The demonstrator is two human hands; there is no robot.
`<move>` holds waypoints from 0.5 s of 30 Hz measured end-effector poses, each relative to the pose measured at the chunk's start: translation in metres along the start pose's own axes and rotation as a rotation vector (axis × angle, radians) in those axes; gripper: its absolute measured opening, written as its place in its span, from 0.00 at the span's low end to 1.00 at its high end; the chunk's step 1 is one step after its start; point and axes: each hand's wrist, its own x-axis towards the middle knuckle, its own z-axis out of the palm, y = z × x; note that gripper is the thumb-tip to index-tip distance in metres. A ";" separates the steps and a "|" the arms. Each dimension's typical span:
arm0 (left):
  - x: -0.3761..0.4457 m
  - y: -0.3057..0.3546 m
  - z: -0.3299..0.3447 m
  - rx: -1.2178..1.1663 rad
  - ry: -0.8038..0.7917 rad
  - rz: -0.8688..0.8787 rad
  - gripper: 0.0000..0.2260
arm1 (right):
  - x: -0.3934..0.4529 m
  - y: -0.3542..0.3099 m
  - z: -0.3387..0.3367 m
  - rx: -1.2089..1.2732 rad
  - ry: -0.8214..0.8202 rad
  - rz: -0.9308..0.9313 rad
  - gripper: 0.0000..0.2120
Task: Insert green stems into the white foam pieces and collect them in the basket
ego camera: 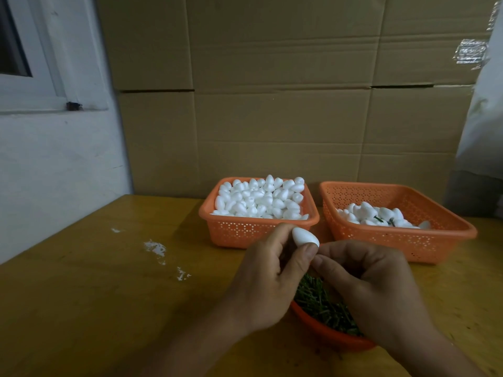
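My left hand pinches a white egg-shaped foam piece between thumb and fingers, above the table. My right hand is curled with its fingertips touching the base of that piece; any stem in it is hidden. Below my hands an orange bowl holds a heap of green stems. Behind, the left orange basket is full of plain foam pieces. The right orange basket holds fewer foam pieces, some with green stems showing.
The wooden table has white smears left of centre. Cardboard sheets stand upright behind the baskets. A white wall with a window frame borders the left side.
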 end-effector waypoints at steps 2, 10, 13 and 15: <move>0.001 0.002 -0.001 0.034 -0.018 0.008 0.13 | 0.000 -0.001 0.000 0.000 -0.008 0.003 0.06; 0.004 0.007 -0.008 0.133 -0.075 0.059 0.10 | 0.000 -0.001 0.001 0.039 -0.018 0.025 0.08; 0.004 0.009 -0.008 0.134 -0.066 0.079 0.13 | 0.000 0.000 0.003 0.055 -0.020 0.034 0.08; 0.003 0.008 -0.007 0.109 -0.063 0.070 0.14 | 0.000 0.001 0.003 0.068 -0.030 0.034 0.08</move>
